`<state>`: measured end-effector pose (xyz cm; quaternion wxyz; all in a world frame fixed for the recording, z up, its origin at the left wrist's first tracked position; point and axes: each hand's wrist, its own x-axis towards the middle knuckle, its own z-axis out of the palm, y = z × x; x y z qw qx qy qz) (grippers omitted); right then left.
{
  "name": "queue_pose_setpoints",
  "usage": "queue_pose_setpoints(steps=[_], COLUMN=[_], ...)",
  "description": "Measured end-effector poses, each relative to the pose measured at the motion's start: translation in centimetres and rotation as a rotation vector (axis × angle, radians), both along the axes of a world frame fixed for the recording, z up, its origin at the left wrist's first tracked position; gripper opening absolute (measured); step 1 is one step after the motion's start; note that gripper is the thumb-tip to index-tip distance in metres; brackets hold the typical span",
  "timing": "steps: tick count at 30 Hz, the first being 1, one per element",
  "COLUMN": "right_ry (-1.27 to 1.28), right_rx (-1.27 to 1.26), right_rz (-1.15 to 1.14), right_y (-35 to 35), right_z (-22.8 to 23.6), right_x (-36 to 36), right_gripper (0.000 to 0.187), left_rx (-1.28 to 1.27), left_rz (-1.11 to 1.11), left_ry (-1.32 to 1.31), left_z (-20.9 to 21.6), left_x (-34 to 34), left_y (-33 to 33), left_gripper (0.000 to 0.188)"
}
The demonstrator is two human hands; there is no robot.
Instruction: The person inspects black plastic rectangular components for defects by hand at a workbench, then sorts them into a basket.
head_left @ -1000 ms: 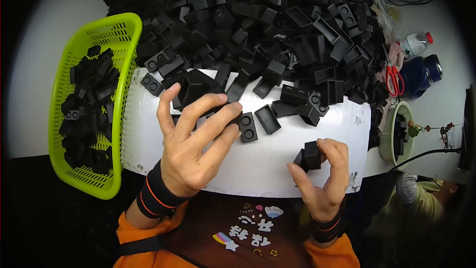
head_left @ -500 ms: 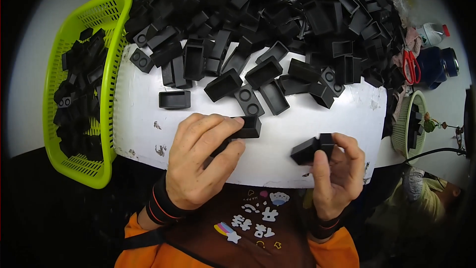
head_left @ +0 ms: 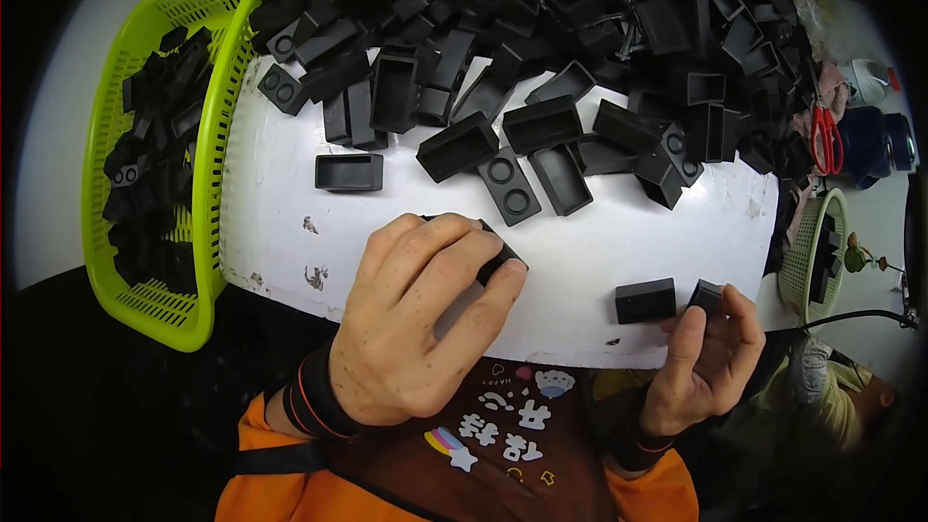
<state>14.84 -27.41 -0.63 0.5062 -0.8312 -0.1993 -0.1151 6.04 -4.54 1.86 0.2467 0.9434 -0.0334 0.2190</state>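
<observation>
Under the fingers of my left hand (head_left: 420, 314) is a black rectangular plastic box, mostly hidden by them; one dark end shows at the fingertips. My right hand (head_left: 701, 358), at the right of the white board (head_left: 570, 329), pinches a small black block (head_left: 707, 299) between thumb and fingers. Just left of that block, a black box (head_left: 646, 302) lies on the board, apart from the fingers. Beyond my hands rest an open-topped black box (head_left: 349, 173) and a black piece with two round rings (head_left: 509, 188).
A large heap of black boxes (head_left: 435, 5) covers the far side. At left stands a lime-green basket (head_left: 205, 232) with black pieces in it. Red-handled scissors (head_left: 826, 140), a dark blue bottle (head_left: 870, 145) and a pale green basket (head_left: 795, 256) are at right. Another person's sleeve (head_left: 822, 396) shows at lower right.
My right hand has moved right with the small block, and the black box beside it now lies apart on the board. My left hand has shifted right, covering more of its box.
</observation>
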Motion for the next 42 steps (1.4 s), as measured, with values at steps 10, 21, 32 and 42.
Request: queue_pose_setpoints(steps=[10, 21, 32, 42], right_ry=[0.285, -0.081, -0.151, -0.062], right_rx=[-0.041, -0.527, -0.142, -0.548], right_rz=[0.342, 0.279, 0.301, 0.116], right_y=[2.8, 2.0, 2.7, 0.8], right_z=[2.0, 2.9, 2.8, 2.0], right_x=[-0.9, -0.8, 0.5, 0.0], right_gripper=[0.04, 0.049, 0.031, 0.013], left_rx=[-0.202, -0.008, -0.007, -0.187], left_rz=[-0.128, 0.089, 0.152, 0.016], left_ry=[-0.144, -0.049, -0.013, 0.017], left_z=[-1.1, -2.3, -2.3, -1.5], left_x=[-1.7, -3.7, -4.5, -3.7], left_y=[-2.0, -1.9, -2.9, 2.1], left_gripper=[0.04, 0.046, 0.05, 0.052])
